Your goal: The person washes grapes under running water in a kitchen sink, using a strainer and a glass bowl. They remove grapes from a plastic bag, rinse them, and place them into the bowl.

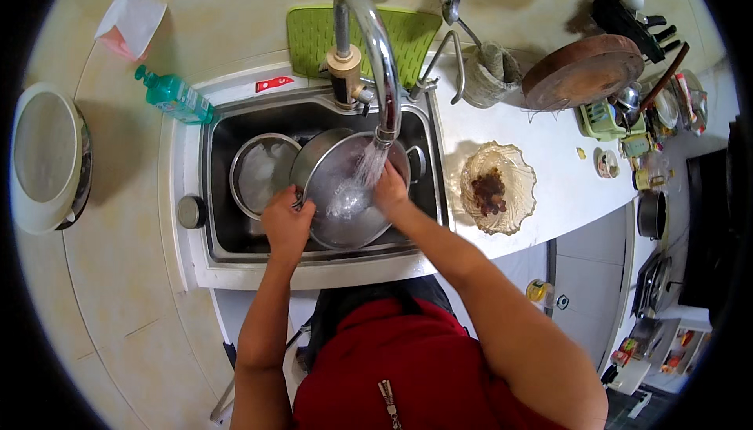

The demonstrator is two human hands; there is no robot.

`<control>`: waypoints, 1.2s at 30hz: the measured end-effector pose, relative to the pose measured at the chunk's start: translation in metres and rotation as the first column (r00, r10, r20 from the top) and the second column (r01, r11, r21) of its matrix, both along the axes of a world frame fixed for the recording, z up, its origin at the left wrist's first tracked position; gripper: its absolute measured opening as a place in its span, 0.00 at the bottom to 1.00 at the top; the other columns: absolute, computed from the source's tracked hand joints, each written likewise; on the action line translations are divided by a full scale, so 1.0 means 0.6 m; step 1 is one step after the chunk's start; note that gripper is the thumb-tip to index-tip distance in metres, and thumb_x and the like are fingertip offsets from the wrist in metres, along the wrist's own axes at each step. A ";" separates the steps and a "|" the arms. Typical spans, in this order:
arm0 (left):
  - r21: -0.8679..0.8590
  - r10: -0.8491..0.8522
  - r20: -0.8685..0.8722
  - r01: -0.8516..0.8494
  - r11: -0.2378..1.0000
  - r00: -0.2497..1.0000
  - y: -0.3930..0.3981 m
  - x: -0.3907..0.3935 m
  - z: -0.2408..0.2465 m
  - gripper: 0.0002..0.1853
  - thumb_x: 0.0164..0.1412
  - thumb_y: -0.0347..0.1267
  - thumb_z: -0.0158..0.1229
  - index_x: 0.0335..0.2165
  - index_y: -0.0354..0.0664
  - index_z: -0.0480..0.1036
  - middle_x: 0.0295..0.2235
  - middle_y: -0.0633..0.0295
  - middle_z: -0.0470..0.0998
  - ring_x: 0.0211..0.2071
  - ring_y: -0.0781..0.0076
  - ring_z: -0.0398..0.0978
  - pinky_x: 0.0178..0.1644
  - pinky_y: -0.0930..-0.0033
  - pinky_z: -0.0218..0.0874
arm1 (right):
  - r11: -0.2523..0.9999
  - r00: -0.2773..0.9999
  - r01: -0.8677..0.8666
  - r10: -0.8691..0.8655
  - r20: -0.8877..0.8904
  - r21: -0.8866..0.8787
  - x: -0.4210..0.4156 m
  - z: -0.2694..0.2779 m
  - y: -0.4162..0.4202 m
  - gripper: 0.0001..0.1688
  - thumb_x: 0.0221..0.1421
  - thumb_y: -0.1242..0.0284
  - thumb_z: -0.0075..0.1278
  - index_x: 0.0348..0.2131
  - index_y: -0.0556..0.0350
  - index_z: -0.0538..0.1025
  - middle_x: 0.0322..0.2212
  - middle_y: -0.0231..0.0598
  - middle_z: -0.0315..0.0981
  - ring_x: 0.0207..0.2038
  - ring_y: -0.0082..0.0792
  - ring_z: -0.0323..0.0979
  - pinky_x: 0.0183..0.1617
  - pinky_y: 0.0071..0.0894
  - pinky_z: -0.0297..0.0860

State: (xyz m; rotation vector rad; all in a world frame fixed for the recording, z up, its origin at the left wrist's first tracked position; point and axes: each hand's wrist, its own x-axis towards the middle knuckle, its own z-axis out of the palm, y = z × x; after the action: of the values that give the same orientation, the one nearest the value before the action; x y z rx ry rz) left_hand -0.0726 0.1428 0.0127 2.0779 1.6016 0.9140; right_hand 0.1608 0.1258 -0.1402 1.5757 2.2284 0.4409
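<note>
Water runs from a curved chrome faucet into a metal pot, tilted in the steel sink. My left hand grips the pot's handle at its left rim. Inside the pot, my right hand is against the right wall, beside the falling stream; its fingertips are blurred by water, and I cannot tell if it holds anything. Behind the pot, partly hidden, is another metal vessel. To the left in the sink, a round metal bowl contains whitish, cloudy water.
A green soap pump bottle and a small round lidded jar flank the sink's left side. On the right counter is a scalloped glass bowl with dark reddish pieces. Farther back are a round wooden chopping board and a knife block.
</note>
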 end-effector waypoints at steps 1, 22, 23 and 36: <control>-0.045 0.042 0.014 -0.041 0.998 0.999 -0.004 0.001 -0.003 0.18 0.41 0.32 0.59 0.33 0.32 0.75 0.25 0.45 0.76 0.26 0.48 0.75 0.32 0.59 0.65 | 0.933 0.944 0.201 -0.266 -0.195 -0.298 -0.044 0.026 -0.029 0.31 0.61 0.58 0.31 0.56 0.57 0.61 0.59 0.43 0.52 0.61 0.41 0.51 0.65 0.41 0.43; -0.059 0.117 0.032 -0.115 0.992 0.993 0.017 -0.014 0.009 0.13 0.40 0.33 0.59 0.25 0.34 0.75 0.24 0.46 0.75 0.25 0.47 0.74 0.31 0.56 0.64 | 0.914 0.930 0.059 -0.197 -0.310 -0.402 -0.029 0.020 -0.018 0.26 0.57 0.67 0.35 0.53 0.58 0.65 0.55 0.47 0.58 0.59 0.46 0.53 0.63 0.42 0.48; -0.062 0.119 0.078 -0.115 0.991 0.990 0.017 0.001 0.004 0.12 0.40 0.33 0.59 0.24 0.33 0.75 0.22 0.46 0.74 0.24 0.47 0.73 0.29 0.56 0.63 | 0.812 0.724 0.237 -0.513 -0.461 -0.533 -0.070 -0.015 -0.039 0.25 0.57 0.67 0.35 0.51 0.59 0.66 0.52 0.47 0.62 0.57 0.48 0.56 0.61 0.42 0.52; -0.529 0.290 0.253 -0.119 0.840 0.923 -0.020 -0.041 -0.038 0.15 0.41 0.32 0.59 0.12 0.32 0.64 0.08 0.57 0.61 0.11 0.75 0.56 0.18 0.66 0.49 | 0.967 0.992 0.087 -0.108 -0.073 -0.240 -0.037 0.036 0.054 0.17 0.53 0.67 0.42 0.40 0.53 0.75 0.44 0.42 0.69 0.51 0.40 0.63 0.50 0.41 0.60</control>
State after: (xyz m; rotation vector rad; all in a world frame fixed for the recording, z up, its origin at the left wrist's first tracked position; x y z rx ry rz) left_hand -0.0974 0.1310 -0.0102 1.3380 1.6798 0.7458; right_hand 0.1386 0.1584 -0.1187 1.5935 2.1601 0.0767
